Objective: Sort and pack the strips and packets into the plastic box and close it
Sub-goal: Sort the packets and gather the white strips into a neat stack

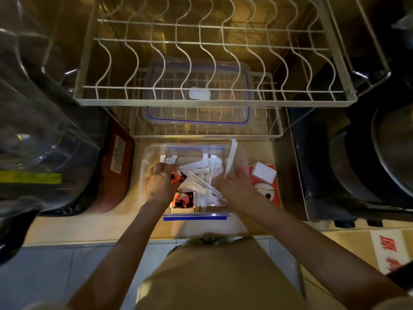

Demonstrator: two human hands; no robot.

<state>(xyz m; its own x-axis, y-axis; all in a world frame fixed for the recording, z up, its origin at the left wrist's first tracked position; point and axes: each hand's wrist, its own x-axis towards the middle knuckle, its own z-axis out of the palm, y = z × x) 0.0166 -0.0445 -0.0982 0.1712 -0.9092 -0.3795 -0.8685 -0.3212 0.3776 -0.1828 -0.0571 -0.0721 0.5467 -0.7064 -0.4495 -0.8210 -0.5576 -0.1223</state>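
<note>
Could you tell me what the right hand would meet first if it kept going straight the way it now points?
Probably the white strip pinched by the right hand, then the plastic box's far wall; depth is unclear.

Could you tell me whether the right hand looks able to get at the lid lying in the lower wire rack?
Probably yes: the lid lies just beyond the plastic box, its near edge uncovered, though the upper rack overhangs it. The right hand would first drop its strip.

The open plastic box is overhung at its far side by a wire dish rack. It is flanked by a red appliance and a small white box; the near counter strip is left free.
</note>
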